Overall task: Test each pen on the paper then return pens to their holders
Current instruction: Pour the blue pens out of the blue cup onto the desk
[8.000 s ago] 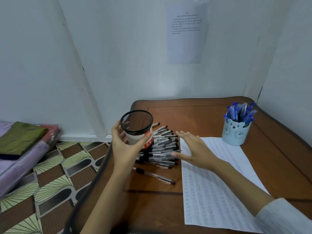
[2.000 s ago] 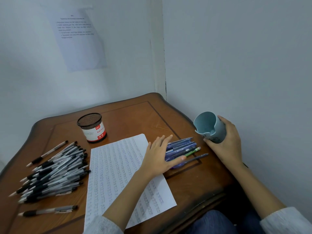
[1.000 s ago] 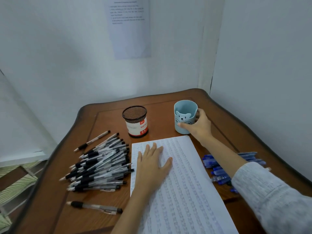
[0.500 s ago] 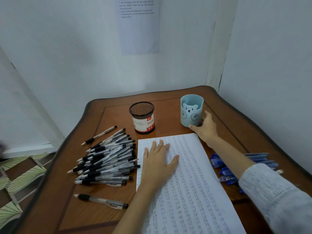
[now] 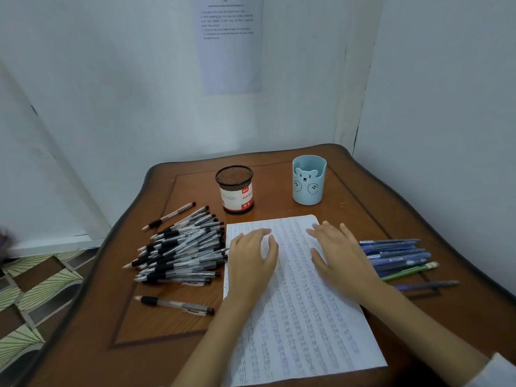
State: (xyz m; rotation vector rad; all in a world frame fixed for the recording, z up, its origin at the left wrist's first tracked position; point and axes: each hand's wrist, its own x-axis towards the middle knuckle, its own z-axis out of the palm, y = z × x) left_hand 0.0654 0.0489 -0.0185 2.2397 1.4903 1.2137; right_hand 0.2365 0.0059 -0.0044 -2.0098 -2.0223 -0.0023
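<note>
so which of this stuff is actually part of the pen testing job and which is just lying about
Job:
paper
pile of black pens
lone black pen
blue pens
mesh holder
bear cup

Lying about:
printed sheet on the wall
patterned floor tiles

Illegible writing on paper [image 5: 301, 331] and wall notice [image 5: 230, 51]

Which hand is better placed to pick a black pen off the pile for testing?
Left. The left hand rests open on the left edge of the paper, right beside the black pen pile. The right hand lies farther across, nearer the blue pens.
</note>
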